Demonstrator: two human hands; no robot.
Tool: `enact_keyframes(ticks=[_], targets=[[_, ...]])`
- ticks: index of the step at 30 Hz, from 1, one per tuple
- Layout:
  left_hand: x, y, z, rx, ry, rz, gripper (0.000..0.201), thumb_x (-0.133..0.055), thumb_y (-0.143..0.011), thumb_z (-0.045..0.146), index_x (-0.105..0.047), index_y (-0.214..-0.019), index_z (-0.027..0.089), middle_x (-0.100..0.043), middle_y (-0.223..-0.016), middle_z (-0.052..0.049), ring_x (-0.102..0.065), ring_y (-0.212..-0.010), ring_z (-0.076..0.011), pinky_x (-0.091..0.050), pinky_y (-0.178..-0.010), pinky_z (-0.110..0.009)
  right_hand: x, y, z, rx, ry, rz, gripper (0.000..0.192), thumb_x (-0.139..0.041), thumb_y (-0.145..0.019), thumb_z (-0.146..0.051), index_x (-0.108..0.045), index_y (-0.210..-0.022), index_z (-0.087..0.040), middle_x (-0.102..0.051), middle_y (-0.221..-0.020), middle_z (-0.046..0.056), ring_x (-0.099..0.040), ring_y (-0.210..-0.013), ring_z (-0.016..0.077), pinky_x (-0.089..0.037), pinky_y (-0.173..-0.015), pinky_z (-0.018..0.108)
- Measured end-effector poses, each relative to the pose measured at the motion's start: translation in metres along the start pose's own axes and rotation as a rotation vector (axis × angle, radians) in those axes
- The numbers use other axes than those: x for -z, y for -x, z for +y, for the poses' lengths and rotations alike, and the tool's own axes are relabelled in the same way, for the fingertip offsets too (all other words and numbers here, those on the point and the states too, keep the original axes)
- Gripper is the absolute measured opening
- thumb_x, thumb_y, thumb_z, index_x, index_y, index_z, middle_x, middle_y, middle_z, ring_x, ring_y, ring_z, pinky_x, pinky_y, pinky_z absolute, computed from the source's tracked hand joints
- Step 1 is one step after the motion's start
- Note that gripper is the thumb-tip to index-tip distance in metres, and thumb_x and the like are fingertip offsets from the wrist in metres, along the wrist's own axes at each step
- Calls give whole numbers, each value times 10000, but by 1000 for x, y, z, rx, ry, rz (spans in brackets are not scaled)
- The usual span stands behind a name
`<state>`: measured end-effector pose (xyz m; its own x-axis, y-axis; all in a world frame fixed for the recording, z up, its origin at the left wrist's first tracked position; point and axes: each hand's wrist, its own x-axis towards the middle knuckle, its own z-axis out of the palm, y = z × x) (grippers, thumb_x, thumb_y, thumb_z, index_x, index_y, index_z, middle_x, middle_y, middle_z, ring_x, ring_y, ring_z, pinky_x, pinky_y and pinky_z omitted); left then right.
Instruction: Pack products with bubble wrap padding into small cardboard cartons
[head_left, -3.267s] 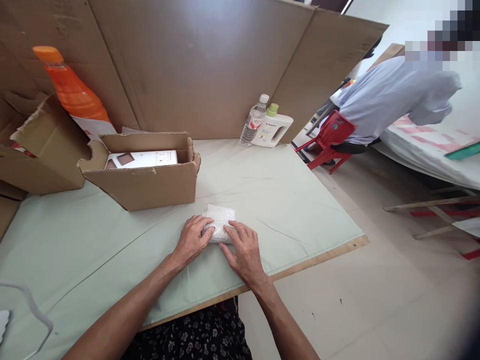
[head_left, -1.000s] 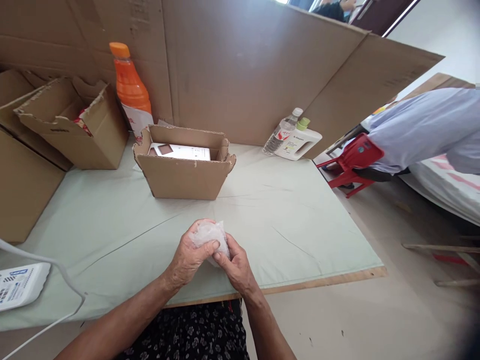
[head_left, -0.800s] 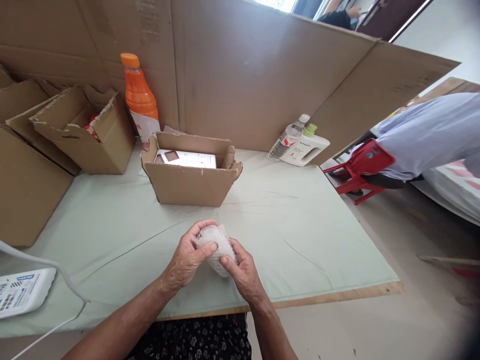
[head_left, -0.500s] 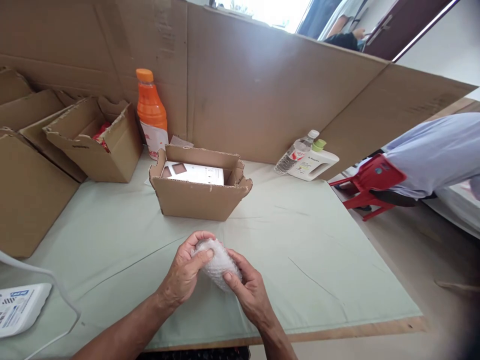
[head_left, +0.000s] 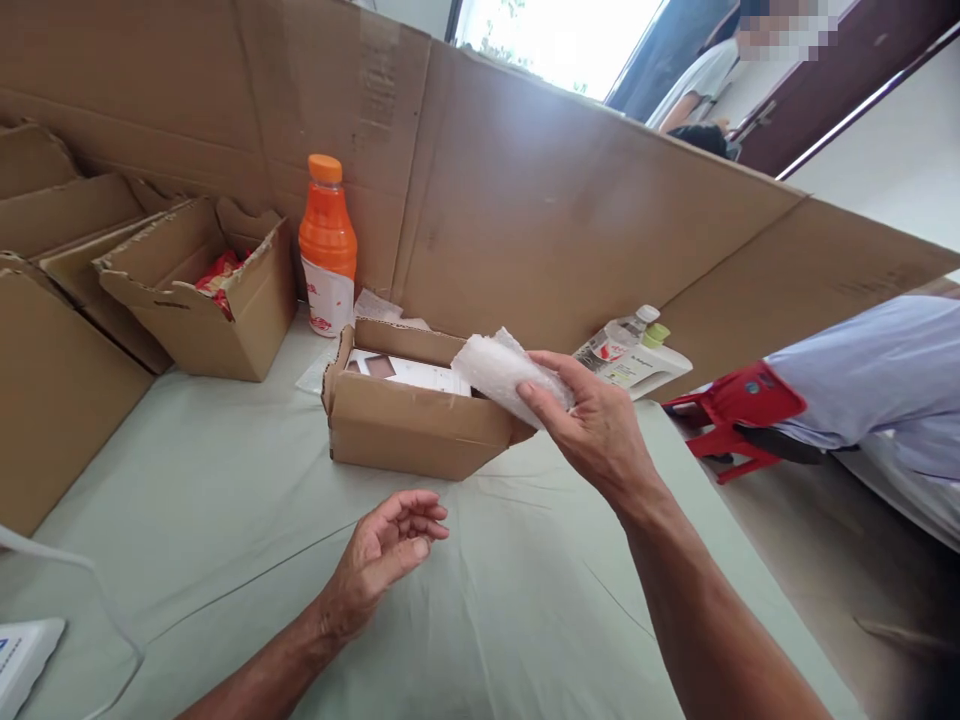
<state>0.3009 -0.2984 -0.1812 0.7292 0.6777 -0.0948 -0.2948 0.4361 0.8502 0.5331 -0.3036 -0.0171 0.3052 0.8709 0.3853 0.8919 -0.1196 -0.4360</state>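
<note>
My right hand [head_left: 596, 425] holds a small bundle wrapped in white bubble wrap [head_left: 502, 372] in the air, over the right end of an open cardboard box [head_left: 409, 428]. A white flat box with a brown square [head_left: 401, 370] lies inside that cardboard box. My left hand [head_left: 386, 555] rests low above the pale green table cover [head_left: 225, 500], palm up, fingers loosely curled and holding nothing.
An orange bottle [head_left: 327, 245] stands behind the box. A second open carton with red packets [head_left: 199, 290] sits at the left. A water bottle and a white jug [head_left: 637, 360] stand by the cardboard wall [head_left: 525, 210]. A seated person [head_left: 877, 375] on a red chair is at the right.
Both hands were wrapping the bundle low over the table. Now my right hand has lifted it forward over the open box, and my left hand has let go.
</note>
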Motion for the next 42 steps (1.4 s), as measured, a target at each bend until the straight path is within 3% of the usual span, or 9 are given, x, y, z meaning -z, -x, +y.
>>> enact_keyframes(ticks=[4,6,10,16,20,27,32,36,42], targets=[[6,-2,4,17,-10,44,453,-730,-823,465,-663,-1202,225,-680,-1158,-110,-647,-1036,-262,-492,-936,-412,-6,-22,-12,9,274,-46,400,-526,-911,-396,-689,-1216,-194,-759,-893,71,-668,-758,227,-445,-672,315],[6,-3,7,25,-18,55,462,-732,-818,472,-662,-1196,216,-681,-1149,-114,-646,-1030,-263,-496,-930,-411,-6,-28,-17,-26,409,-145,389,-482,-924,-383,-697,-1192,-201,-749,-840,70,-659,-742,229,-405,-644,306],[4,-4,9,14,-43,39,463,-735,-808,484,-670,-1164,195,-692,-1118,-120,-651,-1007,-261,-495,-933,-417,-2,-33,-30,-92,705,-363,350,-425,-930,-338,-721,-1070,-213,-715,-737,75,-638,-694,235,-305,-571,307],[4,-6,11,9,-29,46,437,-734,-804,469,-680,-1131,186,-704,-1074,-115,-654,-988,-254,-498,-929,-412,-5,-37,-59,-106,978,-474,334,-405,-945,-270,-713,-861,-172,-696,-725,141,-678,-733,281,-285,-558,317],[4,-6,12,25,-18,51,441,-734,-794,464,-681,-1129,183,-702,-1071,-116,-650,-998,-258,-498,-930,-413,-12,-50,-65,-66,1002,-571,326,-436,-913,-220,-734,-803,-145,-717,-770,175,-700,-755,286,-334,-575,308],[5,-4,15,38,-4,63,419,-741,-783,435,-695,-1115,184,-704,-1066,-114,-650,-986,-258,-497,-924,-410,-14,-76,-68,19,1005,-706,313,-481,-896,-260,-782,-922,-178,-743,-786,143,-706,-798,283,-394,-633,318],[6,-6,13,45,0,66,401,-737,-785,416,-702,-1116,191,-705,-1067,-108,-647,-987,-250,-498,-925,-402,-12,-84,-47,-16,793,-754,351,-527,-889,-292,-745,-1163,-269,-773,-1017,83,-703,-913,266,-434,-706,317],[6,-7,10,57,22,77,394,-741,-779,406,-708,-1106,189,-707,-1059,-106,-648,-978,-242,-503,-917,-392,-13,-80,-37,58,702,-814,452,-515,-885,-235,-656,-1314,-241,-750,-1139,84,-687,-998,262,-447,-771,317],[6,-7,11,85,32,85,428,-765,-752,438,-710,-1092,185,-708,-1052,-112,-649,-973,-246,-508,-902,-389,-16,-84,-38,125,666,-936,290,-483,-839,-139,-744,-930,-229,-747,-895,49,-658,-816,203,-392,-652,275]])
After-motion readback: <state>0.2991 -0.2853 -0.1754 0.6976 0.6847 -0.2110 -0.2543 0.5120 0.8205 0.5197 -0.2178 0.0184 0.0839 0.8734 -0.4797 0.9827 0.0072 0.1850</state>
